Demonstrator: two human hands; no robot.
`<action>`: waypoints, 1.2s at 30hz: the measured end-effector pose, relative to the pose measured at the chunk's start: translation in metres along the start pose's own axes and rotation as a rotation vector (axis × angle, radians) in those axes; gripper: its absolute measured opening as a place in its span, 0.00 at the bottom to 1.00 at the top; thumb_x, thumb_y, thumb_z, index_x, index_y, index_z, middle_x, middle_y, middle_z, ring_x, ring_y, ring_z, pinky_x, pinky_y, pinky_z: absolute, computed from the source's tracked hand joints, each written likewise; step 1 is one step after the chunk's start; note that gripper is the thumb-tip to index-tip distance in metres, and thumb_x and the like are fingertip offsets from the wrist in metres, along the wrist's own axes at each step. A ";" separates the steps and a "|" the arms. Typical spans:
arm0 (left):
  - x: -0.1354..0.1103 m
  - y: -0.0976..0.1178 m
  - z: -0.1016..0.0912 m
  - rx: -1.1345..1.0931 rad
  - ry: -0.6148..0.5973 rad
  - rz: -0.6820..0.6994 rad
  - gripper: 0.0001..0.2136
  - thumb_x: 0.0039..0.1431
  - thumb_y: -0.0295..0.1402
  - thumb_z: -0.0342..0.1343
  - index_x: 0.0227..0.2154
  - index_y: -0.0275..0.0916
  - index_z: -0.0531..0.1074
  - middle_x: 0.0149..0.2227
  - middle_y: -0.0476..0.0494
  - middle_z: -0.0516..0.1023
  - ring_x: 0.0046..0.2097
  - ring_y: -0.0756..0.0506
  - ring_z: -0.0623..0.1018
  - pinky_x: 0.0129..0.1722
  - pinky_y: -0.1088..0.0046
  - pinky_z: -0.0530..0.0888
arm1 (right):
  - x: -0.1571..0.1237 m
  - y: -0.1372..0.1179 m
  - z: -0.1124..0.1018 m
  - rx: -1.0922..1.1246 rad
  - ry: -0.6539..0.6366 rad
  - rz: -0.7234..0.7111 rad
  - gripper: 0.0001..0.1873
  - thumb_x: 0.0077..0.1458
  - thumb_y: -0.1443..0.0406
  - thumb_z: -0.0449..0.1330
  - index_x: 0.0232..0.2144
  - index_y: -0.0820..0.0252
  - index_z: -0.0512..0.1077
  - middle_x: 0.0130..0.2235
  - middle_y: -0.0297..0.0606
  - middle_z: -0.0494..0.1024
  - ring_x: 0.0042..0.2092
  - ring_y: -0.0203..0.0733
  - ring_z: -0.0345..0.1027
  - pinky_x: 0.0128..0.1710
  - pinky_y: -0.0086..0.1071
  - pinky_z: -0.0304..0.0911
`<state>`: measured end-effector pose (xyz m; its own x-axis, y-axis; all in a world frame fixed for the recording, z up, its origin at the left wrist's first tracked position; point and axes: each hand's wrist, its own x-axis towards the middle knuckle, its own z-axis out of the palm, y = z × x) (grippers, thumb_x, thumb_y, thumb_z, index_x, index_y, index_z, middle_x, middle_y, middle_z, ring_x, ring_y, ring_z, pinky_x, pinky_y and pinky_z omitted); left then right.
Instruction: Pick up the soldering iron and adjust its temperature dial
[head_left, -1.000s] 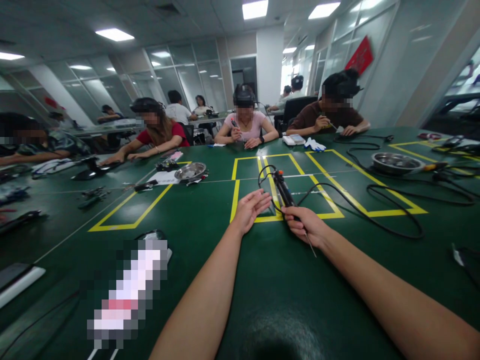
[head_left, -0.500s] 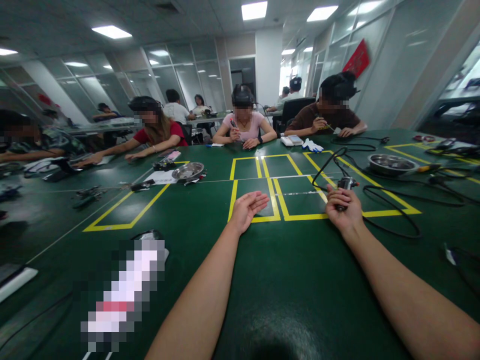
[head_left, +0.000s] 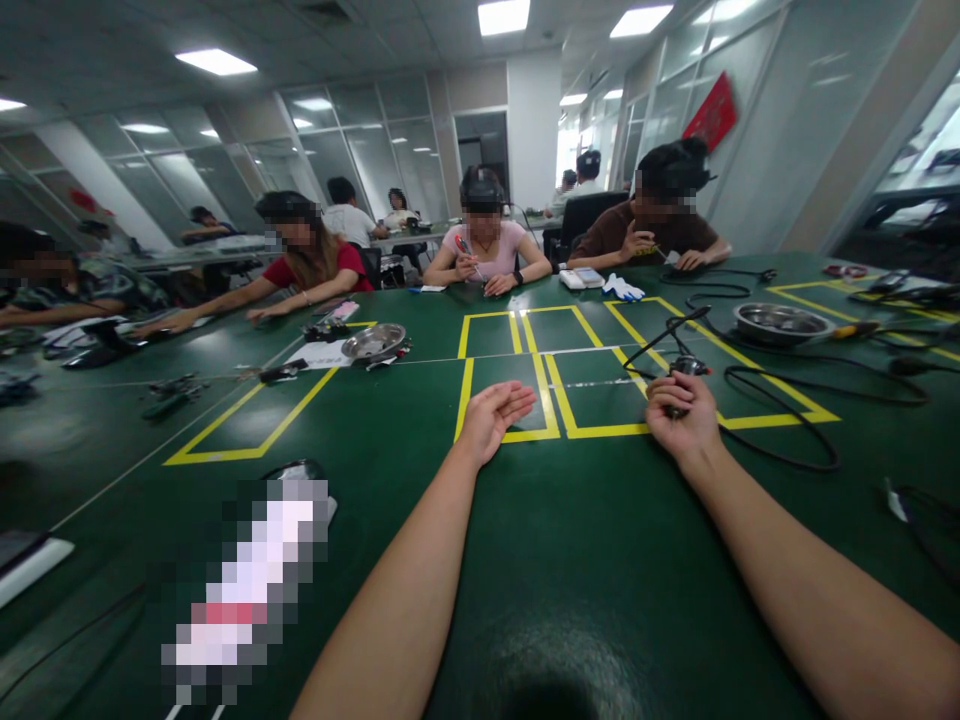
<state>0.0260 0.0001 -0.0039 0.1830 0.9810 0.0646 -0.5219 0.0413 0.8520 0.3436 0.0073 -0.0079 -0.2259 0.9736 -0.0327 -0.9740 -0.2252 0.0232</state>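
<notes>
My left hand (head_left: 493,422) rests on its edge on the green table (head_left: 555,560), palm facing right. Its fingers are stretched out and nothing is in it. To the right, my right hand (head_left: 684,418) is wrapped round a small corded hand tool (head_left: 688,367) with a dark and silver body and a reddish end. The fingers cover much of the tool, so its exact kind cannot be made out. A black cable (head_left: 795,464) loops over the table beside that hand. Yellow tape outlines (head_left: 604,431) lie under and between my hands.
A metal bowl (head_left: 781,325) stands at the right, another metal bowl (head_left: 373,343) at the left. White gloves (head_left: 622,289) lie across the table. A blurred-out bright object (head_left: 259,570) is by my left forearm. Several people sit opposite, one holding a red-and-black tool (head_left: 462,246).
My right hand has shifted slightly left and turned, tilting the tool so less of it shows. My left hand stays put. The co-worker at the right has raised a hand a little.
</notes>
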 end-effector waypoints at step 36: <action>0.012 0.001 -0.007 -0.268 0.226 0.015 0.19 0.59 0.49 0.56 0.40 0.35 0.73 0.37 0.37 0.79 0.42 0.44 0.80 0.50 0.64 0.74 | -0.040 0.153 0.007 -2.661 0.065 -0.453 0.57 0.51 0.59 0.60 0.69 0.69 0.28 0.30 0.44 0.78 0.27 0.46 0.70 0.29 0.34 0.60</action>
<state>0.0216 0.0129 -0.0062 -0.0001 0.9978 -0.0662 -0.7285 0.0453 0.6836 0.2040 -0.0653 0.0036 -0.0952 0.9580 0.2704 0.8672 0.2132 -0.4499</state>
